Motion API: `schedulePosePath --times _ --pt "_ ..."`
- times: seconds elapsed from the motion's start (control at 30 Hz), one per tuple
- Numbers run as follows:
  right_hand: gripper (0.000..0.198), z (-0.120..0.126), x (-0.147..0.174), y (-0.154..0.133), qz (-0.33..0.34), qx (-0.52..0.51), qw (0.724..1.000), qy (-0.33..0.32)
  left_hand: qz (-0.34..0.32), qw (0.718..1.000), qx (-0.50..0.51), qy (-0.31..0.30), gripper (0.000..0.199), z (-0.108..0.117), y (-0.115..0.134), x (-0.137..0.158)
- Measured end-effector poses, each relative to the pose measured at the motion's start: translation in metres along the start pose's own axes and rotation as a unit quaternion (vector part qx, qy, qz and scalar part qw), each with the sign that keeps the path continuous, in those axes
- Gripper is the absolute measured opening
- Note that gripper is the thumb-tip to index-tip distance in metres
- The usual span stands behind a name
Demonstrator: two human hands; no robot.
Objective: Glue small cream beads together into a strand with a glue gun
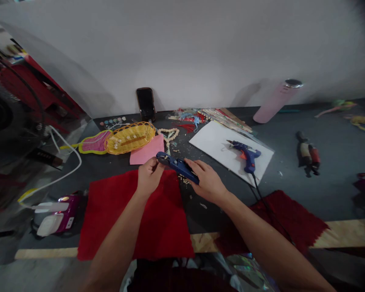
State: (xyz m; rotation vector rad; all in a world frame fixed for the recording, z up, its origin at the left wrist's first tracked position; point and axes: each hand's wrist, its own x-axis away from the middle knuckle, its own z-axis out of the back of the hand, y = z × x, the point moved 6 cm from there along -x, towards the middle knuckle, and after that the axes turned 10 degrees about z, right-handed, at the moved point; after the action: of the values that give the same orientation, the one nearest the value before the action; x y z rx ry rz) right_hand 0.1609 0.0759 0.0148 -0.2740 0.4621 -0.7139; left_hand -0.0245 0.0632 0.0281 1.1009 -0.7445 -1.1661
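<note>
My right hand (pixel 209 181) is wrapped round the handles of a blue hand cutter (pixel 180 165), which looks like a pipe cutter with a hooked jaw. At the jaw end, my left hand (pixel 150 175) has its fingertips pinched together. Whatever those fingers hold is too small or hidden to make out. Both hands are over the table, near the top edge of a red cloth (pixel 134 211). Small pale cut pieces (pixel 185 181) lie scattered under the cutter. A looped string of pale wooden beads (pixel 169 137) rests just beyond, beside a pink sheet (pixel 148 151).
A yellow basket (pixel 130 140) is at the left, with a phone (pixel 146 104) behind it. To the right, a blue glue gun (pixel 246 154) lies on a white board (pixel 211 140). A pink bottle (pixel 275 102) and pliers (pixel 309 156) stand or lie farther right. A purple power strip (pixel 67 215) is front left.
</note>
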Motion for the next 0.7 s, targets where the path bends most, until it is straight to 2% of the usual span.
schedulePosePath --times 0.7 --pt "0.059 -0.0032 -0.0006 -0.0027 0.006 -0.004 1.000 -0.004 0.006 1.000 -0.009 -0.001 0.024 0.0003 -0.0036 -0.0007"
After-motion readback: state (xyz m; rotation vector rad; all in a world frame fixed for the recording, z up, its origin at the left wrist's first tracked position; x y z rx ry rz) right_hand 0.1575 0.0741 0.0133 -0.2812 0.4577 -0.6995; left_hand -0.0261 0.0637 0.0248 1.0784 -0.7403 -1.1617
